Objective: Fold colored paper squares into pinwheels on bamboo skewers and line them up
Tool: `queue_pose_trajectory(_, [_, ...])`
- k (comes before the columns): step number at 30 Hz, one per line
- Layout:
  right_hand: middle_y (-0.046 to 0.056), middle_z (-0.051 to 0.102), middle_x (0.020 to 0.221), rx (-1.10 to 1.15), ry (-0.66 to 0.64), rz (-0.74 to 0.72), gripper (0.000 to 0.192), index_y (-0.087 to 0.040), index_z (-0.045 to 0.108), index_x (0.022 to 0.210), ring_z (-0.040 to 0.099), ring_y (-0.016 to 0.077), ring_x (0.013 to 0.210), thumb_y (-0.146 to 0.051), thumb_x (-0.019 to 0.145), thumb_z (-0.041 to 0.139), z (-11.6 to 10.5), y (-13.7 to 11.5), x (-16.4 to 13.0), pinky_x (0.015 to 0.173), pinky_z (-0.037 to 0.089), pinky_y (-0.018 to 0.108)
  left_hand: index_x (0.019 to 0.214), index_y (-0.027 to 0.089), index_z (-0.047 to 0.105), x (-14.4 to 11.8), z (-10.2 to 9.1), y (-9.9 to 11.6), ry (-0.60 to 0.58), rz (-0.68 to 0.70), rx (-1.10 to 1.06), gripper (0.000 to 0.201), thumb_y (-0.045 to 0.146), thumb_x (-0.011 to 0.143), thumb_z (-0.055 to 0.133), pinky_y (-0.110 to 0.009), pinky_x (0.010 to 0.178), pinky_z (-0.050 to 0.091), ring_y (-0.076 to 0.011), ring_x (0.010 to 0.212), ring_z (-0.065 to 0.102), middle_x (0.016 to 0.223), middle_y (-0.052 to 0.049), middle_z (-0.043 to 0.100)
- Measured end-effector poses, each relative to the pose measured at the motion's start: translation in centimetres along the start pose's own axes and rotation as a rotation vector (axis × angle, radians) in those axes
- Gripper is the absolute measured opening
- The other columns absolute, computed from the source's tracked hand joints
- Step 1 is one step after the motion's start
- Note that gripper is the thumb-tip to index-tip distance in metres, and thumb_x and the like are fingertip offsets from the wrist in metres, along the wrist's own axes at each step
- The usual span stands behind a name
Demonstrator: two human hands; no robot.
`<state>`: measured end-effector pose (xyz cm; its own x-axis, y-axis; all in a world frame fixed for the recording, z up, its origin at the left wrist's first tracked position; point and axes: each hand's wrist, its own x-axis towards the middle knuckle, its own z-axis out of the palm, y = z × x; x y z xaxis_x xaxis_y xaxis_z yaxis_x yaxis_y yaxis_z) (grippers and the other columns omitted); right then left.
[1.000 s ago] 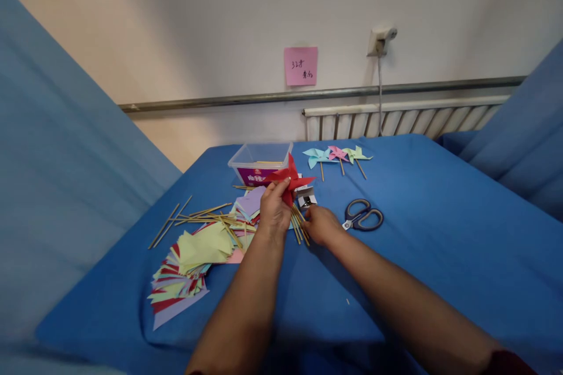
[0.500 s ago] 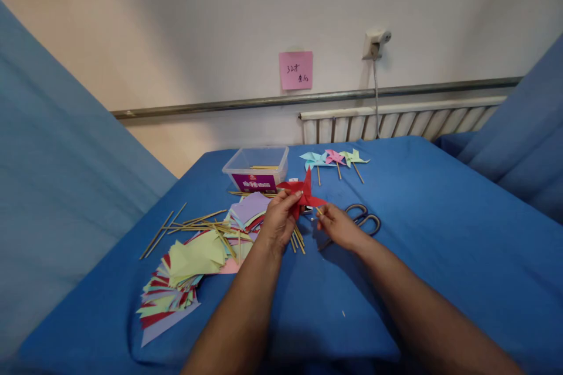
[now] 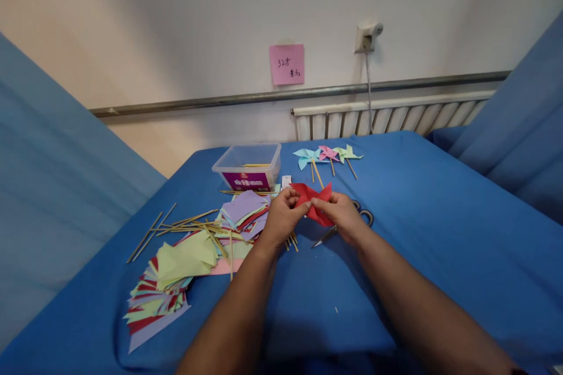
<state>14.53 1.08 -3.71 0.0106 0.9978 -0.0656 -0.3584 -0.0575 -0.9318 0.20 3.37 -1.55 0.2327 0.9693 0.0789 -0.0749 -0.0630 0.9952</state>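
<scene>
A red paper pinwheel is held between my two hands above the table, its stick pointing up and away from me. My left hand pinches its left side, thumb near the centre. From the right, my right hand grips it too, with its thumb also close to the centre. Scissors lie beneath and beside my right hand, partly hidden by it. Several thin sticks lie just below my left hand, and a small white box sits behind it.
Pinwheels in blue, pink and green lie at the back. A clear plastic box stands left of them. Coloured paper sheets and loose sticks spread over the left of the blue-covered table.
The red pinwheel has turned so its stick points away from me instead of towards my right hand. My right hand has moved from the stick onto the paper. The view has shifted slightly.
</scene>
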Motion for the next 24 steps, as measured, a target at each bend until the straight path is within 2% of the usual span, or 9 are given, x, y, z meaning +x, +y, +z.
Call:
queue_pose_trajectory(4, [-0.001,0.063,0.063,-0.038,0.04,-0.014,0.031,-0.016,0.064,0.07,0.052,0.0114,0.054,-0.042,0.062,0.077,-0.1,0.0,0.3,0.055,0.039,0.025,0.085,0.017,0.056,0.0,0.1,-0.5,0.013,0.035,0.068,0.032,0.029,0.065,0.078,-0.025,0.064,0.047,-0.0135,0.064,0.062,0.072,0.0,0.067])
queue_pose_trajectory(8, [0.0,0.065,0.064,0.004,0.169,-0.01,0.03,-0.016,0.064,0.072,0.054,0.0124,0.055,-0.041,0.06,0.076,-0.1,-0.2,0.5,0.055,0.041,0.025,0.102,0.018,0.06,-0.4,0.6,-0.3,0.083,0.132,0.168,0.038,0.026,0.068,0.075,-0.033,0.079,0.049,-0.0212,0.087,0.066,0.093,-0.008,0.071])
queue_pose_trajectory(11, [0.002,0.068,0.069,0.081,0.207,0.019,0.032,-0.015,0.065,0.077,0.057,0.0133,0.057,-0.041,0.06,0.076,-0.2,-0.2,0.7,0.057,0.044,0.026,0.112,0.022,0.062,-1.0,0.8,0.1,0.115,0.319,0.36,0.044,0.018,0.069,0.072,-0.039,0.093,0.045,-0.0259,0.106,0.062,0.114,-0.011,0.067])
queue_pose_trajectory(14, [0.002,0.068,0.07,0.113,0.224,0.01,0.034,-0.016,0.065,0.078,0.057,0.0134,0.058,-0.042,0.059,0.076,-0.1,-0.2,0.7,0.056,0.043,0.025,0.112,0.025,0.064,-1.2,0.9,0.4,0.086,0.558,0.681,0.044,0.011,0.071,0.066,-0.046,0.105,0.034,-0.0282,0.12,0.051,0.128,-0.009,0.06])
queue_pose_trajectory(16, [0.001,0.066,0.068,0.125,0.24,0.001,0.034,-0.015,0.065,0.076,0.055,0.0125,0.057,-0.041,0.058,0.077,0.1,-0.1,0.7,0.056,0.042,0.025,0.11,0.025,0.065,-1.2,0.9,0.3,0.034,0.652,0.867,0.04,0.009,0.074,0.06,-0.047,0.106,0.032,-0.0277,0.12,0.049,0.126,-0.008,0.06])
queue_pose_trajectory(18, [-0.001,0.065,0.065,0.141,0.241,0.002,0.034,-0.015,0.064,0.074,0.053,0.011,0.055,-0.04,0.057,0.079,0.3,-0.1,0.5,0.054,0.04,0.024,0.11,0.024,0.065,-1.0,0.8,0.0,-0.001,0.687,0.975,0.036,0.009,0.078,0.056,-0.047,0.102,0.035,-0.0271,0.113,0.051,0.119,-0.009,0.064])
queue_pose_trajectory(20, [-0.003,0.061,0.059,0.125,0.238,0.011,0.034,-0.015,0.062,0.072,0.048,0.0092,0.05,-0.041,0.056,0.079,0.5,0.0,0.4,0.049,0.036,0.023,0.109,0.023,0.066,-0.8,0.7,-0.2,-0.009,0.702,1.03,0.033,0.01,0.08,0.054,-0.046,0.097,0.037,-0.0271,0.107,0.052,0.111,-0.009,0.067])
queue_pose_trajectory(24, [-0.007,0.047,0.048,0.006,0.242,0.05,0.037,-0.016,0.058,0.067,0.033,0.0059,0.039,-0.048,0.06,0.075,0.6,0.0,0.2,0.039,0.02,0.022,0.107,0.026,0.068,-0.8,0.6,-0.4,0.019,0.708,1.059,0.03,0.014,0.083,0.054,-0.044,0.092,0.038,-0.0267,0.099,0.055,0.103,-0.008,0.069])
